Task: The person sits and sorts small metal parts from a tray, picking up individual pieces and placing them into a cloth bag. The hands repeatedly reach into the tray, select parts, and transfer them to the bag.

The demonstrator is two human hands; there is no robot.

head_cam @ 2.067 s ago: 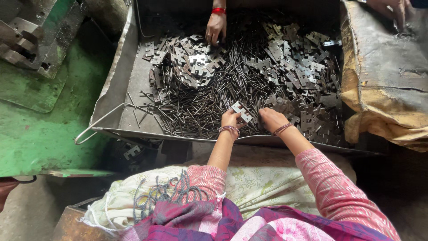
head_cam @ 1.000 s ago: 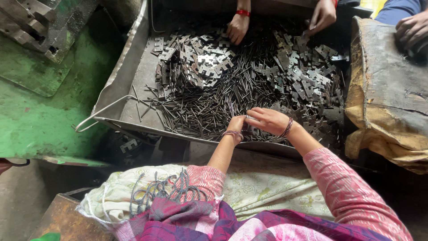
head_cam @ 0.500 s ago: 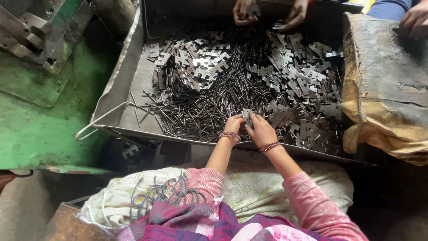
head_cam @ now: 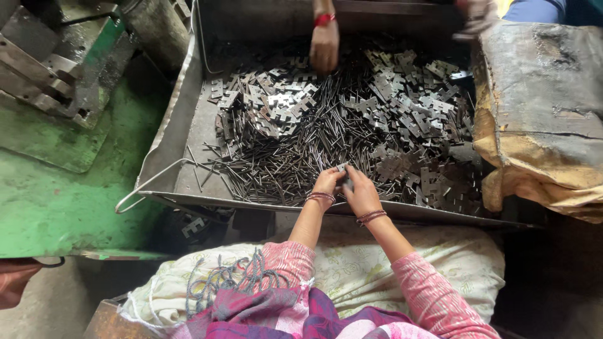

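A small metalworking workshop is showing here: a large, worn sheet-metal tray is lying at the centre, heaped with grey stamped metal hinge plates and thin dark steel pins. Left of the tray, a grimy green-painted machine base is standing with heavy steel blocks; right of it, a dirty yellowed sack is sagging.

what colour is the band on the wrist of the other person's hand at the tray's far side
Red wristband, clearest in the head view.
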